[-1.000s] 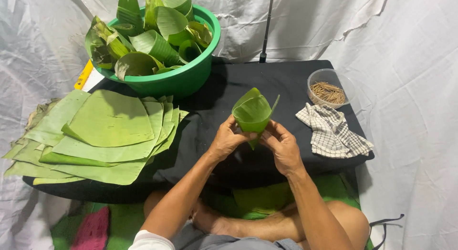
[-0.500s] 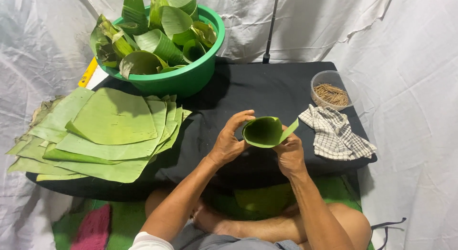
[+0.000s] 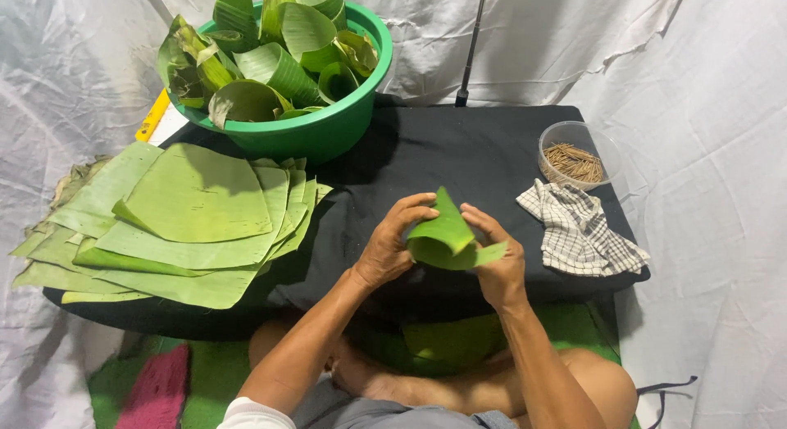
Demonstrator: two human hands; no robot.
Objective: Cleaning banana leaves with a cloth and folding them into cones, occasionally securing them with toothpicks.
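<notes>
A green banana leaf rolled into a cone (image 3: 445, 236) is held between both hands above the black table (image 3: 484, 163). My left hand (image 3: 392, 242) wraps its left side, fingers curled over the top edge. My right hand (image 3: 497, 257) grips the right side, where a flap of leaf sticks out. The cone's point faces away from me and up.
A stack of flat banana leaves (image 3: 176, 220) lies on the left of the table. A green basin (image 3: 328, 130) full of rolled leaf cones stands at the back. A clear tub of small wooden sticks (image 3: 574, 157) and a checked cloth (image 3: 578, 231) sit at the right.
The cone has been turned in my hands: half a second ago its open mouth faced me, now its point is up and away. Both hands kept hold.
</notes>
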